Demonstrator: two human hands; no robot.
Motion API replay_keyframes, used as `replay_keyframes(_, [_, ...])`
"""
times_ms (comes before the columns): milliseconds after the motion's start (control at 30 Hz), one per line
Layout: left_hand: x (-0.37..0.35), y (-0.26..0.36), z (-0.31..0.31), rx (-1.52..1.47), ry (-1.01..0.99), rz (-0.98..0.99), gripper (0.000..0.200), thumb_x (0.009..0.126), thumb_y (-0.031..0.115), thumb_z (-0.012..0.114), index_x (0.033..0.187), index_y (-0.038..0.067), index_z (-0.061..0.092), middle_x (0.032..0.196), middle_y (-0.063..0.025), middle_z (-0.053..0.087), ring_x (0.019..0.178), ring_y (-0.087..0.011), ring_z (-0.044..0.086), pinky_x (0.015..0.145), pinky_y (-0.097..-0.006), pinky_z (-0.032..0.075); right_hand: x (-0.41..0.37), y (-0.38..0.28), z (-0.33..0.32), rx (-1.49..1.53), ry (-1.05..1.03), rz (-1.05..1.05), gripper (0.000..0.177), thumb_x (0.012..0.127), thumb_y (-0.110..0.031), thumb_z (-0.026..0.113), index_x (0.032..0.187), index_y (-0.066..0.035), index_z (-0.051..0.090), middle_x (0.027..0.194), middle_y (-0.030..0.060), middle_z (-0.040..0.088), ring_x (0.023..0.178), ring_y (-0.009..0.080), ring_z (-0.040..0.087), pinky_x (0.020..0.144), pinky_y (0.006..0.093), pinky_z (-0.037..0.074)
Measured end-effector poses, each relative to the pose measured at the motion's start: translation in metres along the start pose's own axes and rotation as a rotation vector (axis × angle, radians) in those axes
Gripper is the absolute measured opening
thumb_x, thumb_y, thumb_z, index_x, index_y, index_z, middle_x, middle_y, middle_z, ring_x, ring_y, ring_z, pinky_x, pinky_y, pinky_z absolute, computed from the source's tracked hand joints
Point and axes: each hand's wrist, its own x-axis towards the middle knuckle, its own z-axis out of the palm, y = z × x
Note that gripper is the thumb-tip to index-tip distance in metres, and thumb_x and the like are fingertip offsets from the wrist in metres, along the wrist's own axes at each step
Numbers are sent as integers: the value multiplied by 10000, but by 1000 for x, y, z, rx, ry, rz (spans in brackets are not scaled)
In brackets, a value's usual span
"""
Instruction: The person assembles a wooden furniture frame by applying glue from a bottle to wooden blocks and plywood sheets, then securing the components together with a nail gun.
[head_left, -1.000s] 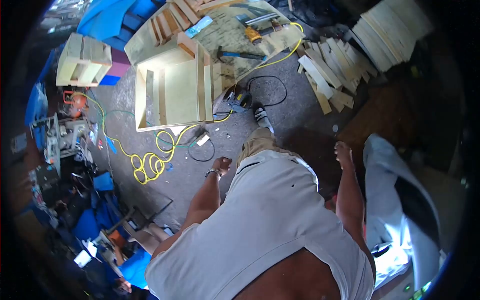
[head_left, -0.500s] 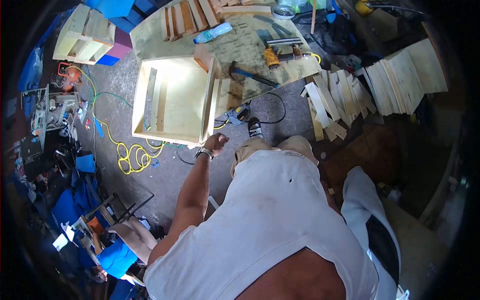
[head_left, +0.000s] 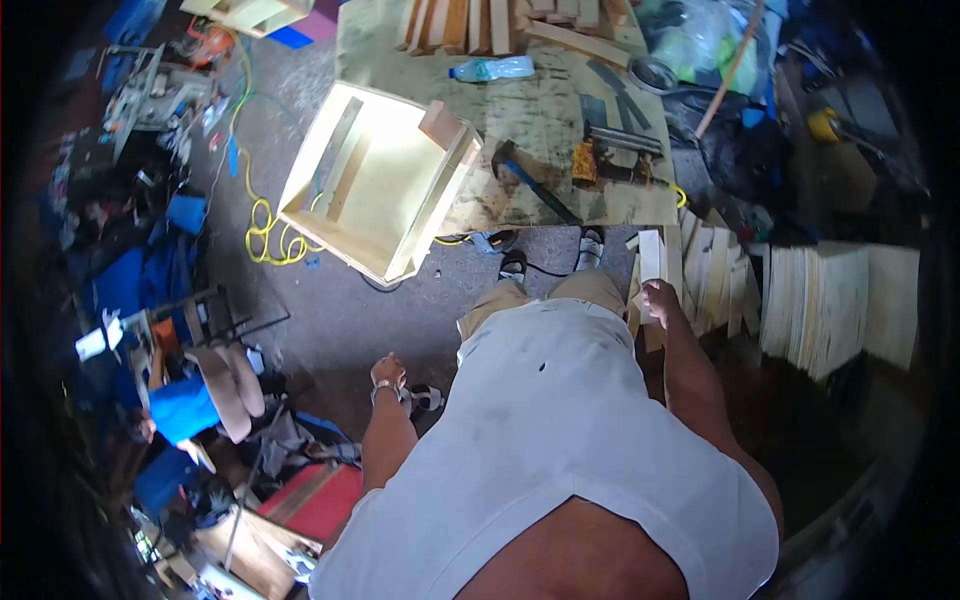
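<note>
My left hand (head_left: 389, 372) hangs low over the floor, its fingers curled with nothing visible in them. A wristwatch (head_left: 384, 391) is on that wrist, and a grey-and-white object I cannot make out lies just beyond it. My right hand (head_left: 657, 300) is also curled, above a pile of wooden strips (head_left: 708, 270); a pale strip (head_left: 651, 252) shows just past its knuckles. Ahead, an open wooden box (head_left: 385, 170) sits tilted at the left edge of the worktable (head_left: 500, 110). A hammer (head_left: 538, 185) and a yellow nail gun (head_left: 588, 162) lie on the tabletop.
Stacked boards (head_left: 825, 305) stand at the right. A plastic bottle (head_left: 492, 68) and several wood pieces (head_left: 475, 25) lie on the table. A yellow hose (head_left: 262, 235) coils on the floor at left. Farther left, a person in a blue shirt (head_left: 185, 408) sits.
My view has turned and shifted, so table and box appear farther right. My left hand has moved back, away from the box. My right hand has come into sight beside the strips.
</note>
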Motion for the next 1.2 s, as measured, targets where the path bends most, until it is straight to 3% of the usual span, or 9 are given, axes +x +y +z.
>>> replay_keyframes(133, [-55,-73,13,310,-84,184,272,881,363,611,1038,147,660,1004,-51,664,955,-250,636,805,-398,516,112,-11,-49,-287,-13,-263,161,914,-212,582,1026,-131,663,826,-12,631,615,109,554,491,288,423])
replay_keyframes(200, [-74,-99,34,960,-217,626,280,871,380,627,984,127,667,944,-55,667,897,-247,646,775,-380,521,82,-76,-55,-196,19,-170,187,896,-244,585,1030,-139,661,832,-17,628,663,110,569,519,299,442])
replay_keyframes(267, [-90,-111,65,1193,-273,852,300,861,396,643,931,107,675,884,-59,671,838,-244,657,744,-362,525,83,-99,-62,-181,-27,-93,201,892,-272,589,1029,-145,662,834,-20,629,686,110,575,530,300,447])
replay_keyframes(300, [-95,-115,79,1195,-279,868,313,856,405,651,904,96,678,854,-61,673,809,-242,662,729,-354,527,84,-108,-63,-181,-52,-56,208,890,-287,592,1028,-148,663,835,-21,629,697,110,577,536,300,450])
replay_keyframes(400, [-103,-115,111,571,-106,389,361,871,393,655,949,42,681,869,-102,700,848,-258,670,779,-373,523,103,-95,-72,-363,-105,-98,222,893,-302,597,1030,-138,660,841,-15,631,704,114,582,556,303,457])
replay_keyframes(567, [-117,-57,114,525,75,524,405,859,391,664,1075,49,699,984,-172,720,948,-274,692,860,-387,521,86,-82,-67,-375,-152,29,259,906,-331,607,1075,-139,649,767,-25,585,624,109,544,512,289,452])
replay_keyframes(767, [-102,45,99,283,398,766,368,863,387,646,1036,69,712,977,-175,719,975,-332,686,847,-426,521,26,-102,-57,14,-294,315,93,914,-199,539,831,-241,546,650,-100,458,507,36,430,400,211,284])
replay_keyframes(1100, [-73,188,84,135,523,1078,495,880,370,667,1169,-28,606,1171,-259,629,1075,-397,612,914,-443,486,-54,-147,-21,-309,47,25,295,944,-239,553,1198,-97,600,871,3,603,747,102,561,555,259,424])
replay_keyframes(1200, [-91,212,112,223,280,1214,500,879,361,671,1181,-31,599,1178,-250,627,1078,-407,605,938,-456,477,-68,-132,-17,-210,-13,40,281,943,-230,568,1189,-101,604,855,-9,601,704,99,558,524,249,414])
